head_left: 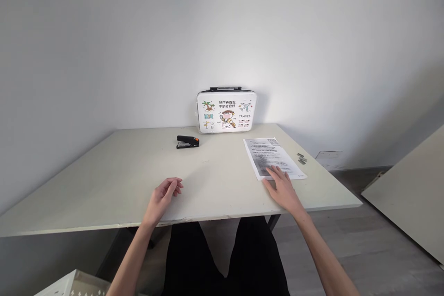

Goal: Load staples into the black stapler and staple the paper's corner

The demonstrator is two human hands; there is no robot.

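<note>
Right hand point(282, 190) rests spread on the paper point(265, 152), gripping nothing — left hand point(164, 194) (half-curled) looks empty.

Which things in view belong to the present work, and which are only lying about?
In the work, judging by touch:
printed sheet, its near edge under the right hand

Apparently just lying about, untouched:
black stapler
small grey pieces
white decorated case

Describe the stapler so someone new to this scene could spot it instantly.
Start at the white case standing at the far edge of the table. In front of it, to the left in the picture, lies the stapler. Its black body with an orange patch sets it apart from the flat printed paper.
</note>
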